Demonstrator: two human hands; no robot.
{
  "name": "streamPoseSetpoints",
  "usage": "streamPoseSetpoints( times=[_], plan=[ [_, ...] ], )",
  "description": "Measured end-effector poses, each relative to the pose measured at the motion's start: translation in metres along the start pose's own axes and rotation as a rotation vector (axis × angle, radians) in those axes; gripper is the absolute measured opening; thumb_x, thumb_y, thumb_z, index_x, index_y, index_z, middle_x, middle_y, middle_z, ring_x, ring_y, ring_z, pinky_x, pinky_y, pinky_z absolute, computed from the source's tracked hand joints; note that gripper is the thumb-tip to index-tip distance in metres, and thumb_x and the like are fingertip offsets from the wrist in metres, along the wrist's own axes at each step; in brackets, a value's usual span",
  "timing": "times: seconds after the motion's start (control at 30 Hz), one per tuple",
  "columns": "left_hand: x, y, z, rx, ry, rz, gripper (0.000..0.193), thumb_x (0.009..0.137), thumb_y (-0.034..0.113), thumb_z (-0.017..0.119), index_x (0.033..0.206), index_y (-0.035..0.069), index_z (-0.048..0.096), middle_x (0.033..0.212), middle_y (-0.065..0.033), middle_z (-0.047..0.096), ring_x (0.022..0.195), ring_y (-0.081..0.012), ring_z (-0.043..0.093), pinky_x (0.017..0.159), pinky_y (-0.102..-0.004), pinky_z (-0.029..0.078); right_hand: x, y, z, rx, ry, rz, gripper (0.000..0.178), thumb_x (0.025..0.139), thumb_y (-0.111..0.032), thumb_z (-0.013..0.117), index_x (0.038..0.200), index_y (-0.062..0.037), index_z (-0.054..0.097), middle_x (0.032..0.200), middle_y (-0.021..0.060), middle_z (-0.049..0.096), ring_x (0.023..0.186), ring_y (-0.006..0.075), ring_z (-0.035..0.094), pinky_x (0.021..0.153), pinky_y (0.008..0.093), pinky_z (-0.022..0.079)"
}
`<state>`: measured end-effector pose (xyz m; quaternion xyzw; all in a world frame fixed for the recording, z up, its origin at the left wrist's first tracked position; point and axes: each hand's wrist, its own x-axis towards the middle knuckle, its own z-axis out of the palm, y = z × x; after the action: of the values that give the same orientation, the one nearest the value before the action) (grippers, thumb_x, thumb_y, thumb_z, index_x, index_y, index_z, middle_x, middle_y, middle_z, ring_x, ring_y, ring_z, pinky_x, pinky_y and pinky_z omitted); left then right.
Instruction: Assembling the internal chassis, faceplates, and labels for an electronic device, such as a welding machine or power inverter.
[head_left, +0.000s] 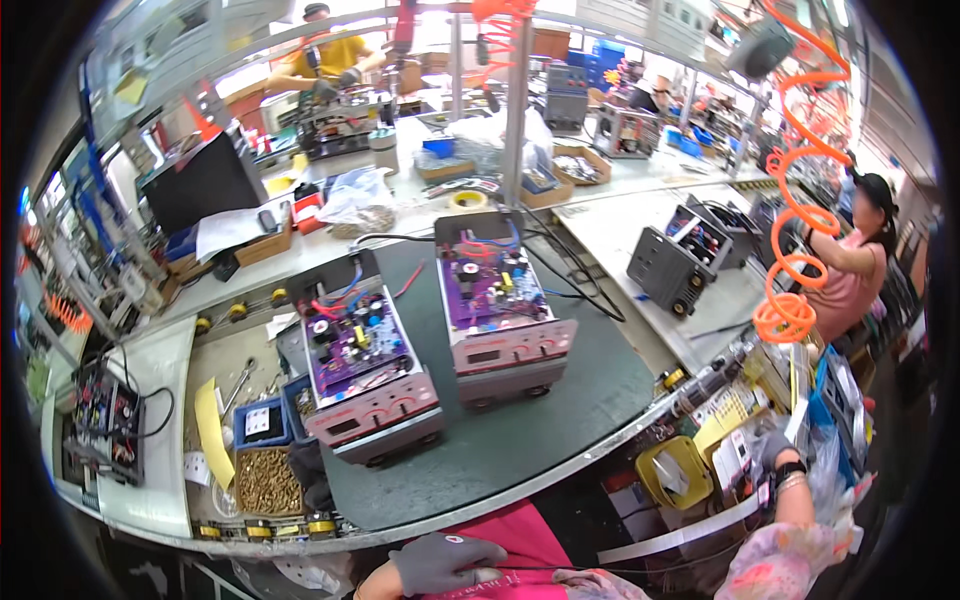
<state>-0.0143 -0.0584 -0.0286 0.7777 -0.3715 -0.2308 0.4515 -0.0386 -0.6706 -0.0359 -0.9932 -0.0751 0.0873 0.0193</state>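
My left hand [440,562], in a grey glove, is low in front of my pink apron [525,530], its fingers curled. A thin dark cord runs rightward from beside it; whether the fingers grip it is unclear. Out to the right, my right hand [773,450], also gloved, reaches among papers and clear plastic bags [825,465] beside the bench, its fingertips hidden. Two open electronic units with purple circuit boards and light front panels, a left unit [370,370] and a right unit [500,310], stand on the dark green bench mat [570,420], apart from both hands.
At left lie a box of brass-coloured fasteners [268,482], a blue tray [262,423] and a wrench [237,385]. A yellow bin [677,472] hangs off the bench's right. Orange coiled hose [785,315] dangles near a co-worker [860,250]. More units [675,262] stand beyond.
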Motion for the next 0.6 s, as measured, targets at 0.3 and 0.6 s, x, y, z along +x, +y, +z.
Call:
streamPoseSetpoints(
  times=[0.3,0.6],
  plan=[
    [-0.002,-0.006,-0.006,0.000,-0.183,-0.179,0.042,0.091,0.042,0.052,0.120,0.012,0.054,0.105,-0.0095,0.064,0.094,-0.0269,0.062,0.080,-0.0342,0.048,0.009,0.016,-0.002,0.228,0.062,0.570,0.022,0.067,-0.009,0.061,0.088,-0.0074,0.067,0.082,0.0147,0.064,0.074,0.0269,0.064,0.065,0.0346,0.051],
    [0.045,0.010,-0.012,-0.825,0.008,-0.073,0.032,0.094,0.018,0.051,0.120,-0.002,0.051,0.100,-0.0097,0.062,0.093,-0.0180,0.060,0.082,-0.0284,0.048,0.003,-0.015,-0.021,0.903,0.642,0.688,0.020,0.069,0.001,0.058,0.087,-0.0068,0.057,0.072,-0.0009,0.048,0.065,0.0097,0.046,0.057,0.0242,0.042]
  ],
)
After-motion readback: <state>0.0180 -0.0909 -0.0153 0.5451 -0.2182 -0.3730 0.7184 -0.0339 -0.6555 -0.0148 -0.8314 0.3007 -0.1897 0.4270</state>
